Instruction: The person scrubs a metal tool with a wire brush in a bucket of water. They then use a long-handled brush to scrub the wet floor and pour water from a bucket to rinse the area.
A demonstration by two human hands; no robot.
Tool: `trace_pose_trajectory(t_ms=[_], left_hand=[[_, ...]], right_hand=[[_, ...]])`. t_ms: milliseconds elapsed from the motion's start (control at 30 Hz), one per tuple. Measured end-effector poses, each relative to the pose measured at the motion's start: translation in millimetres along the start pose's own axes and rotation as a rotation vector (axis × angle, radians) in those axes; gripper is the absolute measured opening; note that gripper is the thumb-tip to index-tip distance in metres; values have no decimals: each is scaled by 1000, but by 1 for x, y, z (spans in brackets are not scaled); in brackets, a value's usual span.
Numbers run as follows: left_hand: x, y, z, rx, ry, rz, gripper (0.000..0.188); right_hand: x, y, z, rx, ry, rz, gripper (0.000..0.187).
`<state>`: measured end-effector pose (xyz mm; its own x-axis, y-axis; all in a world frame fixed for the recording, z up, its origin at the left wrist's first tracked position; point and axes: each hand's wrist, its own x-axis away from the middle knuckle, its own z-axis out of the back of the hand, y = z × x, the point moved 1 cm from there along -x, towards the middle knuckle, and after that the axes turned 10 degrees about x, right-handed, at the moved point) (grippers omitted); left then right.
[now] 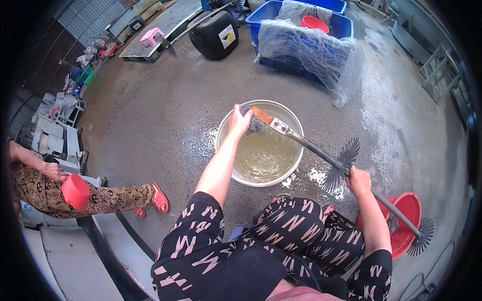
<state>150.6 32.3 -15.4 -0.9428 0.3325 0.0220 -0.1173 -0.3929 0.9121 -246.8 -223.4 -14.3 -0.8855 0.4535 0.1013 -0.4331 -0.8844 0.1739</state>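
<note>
Head view: two hands (240,122) (358,181), one held rod (314,148), one tub (261,184) beneath.

Wet grey concrete floor (165,90), pale daylight-like sheen across its right side, corrugated wall (90,25) past its far left corner, small pink stool (150,37) toward its far edge, pale equipment (50,133) lining its left edge

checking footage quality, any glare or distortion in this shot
Head view: the frame's corners go black and straight edges bow toward the rim; bright glare on the wet floor beside the tub, with smaller glints on its water.
</note>
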Motion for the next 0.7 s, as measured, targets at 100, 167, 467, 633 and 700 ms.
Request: trace_pose_trajectory(t_ms=[100,167,467,633,700], left_hand=[[39,-1,-7,-271,-268,78,44],[28,-13,-2,-54,-139,2,46],[2,1,9,-99,-192,-97,52],[27,27,8,-80,-112,-120,56],[21,38,3,-170,-35,-65,54]], right_hand=[[3,8,-1,28,-42,-24,31],[4,9,-11,15,6,-4,30],[4,6,-12,51,59,-16,28],[6,8,-16,63,50,-17,31],[6,7,-16,47,52,-20,32]])
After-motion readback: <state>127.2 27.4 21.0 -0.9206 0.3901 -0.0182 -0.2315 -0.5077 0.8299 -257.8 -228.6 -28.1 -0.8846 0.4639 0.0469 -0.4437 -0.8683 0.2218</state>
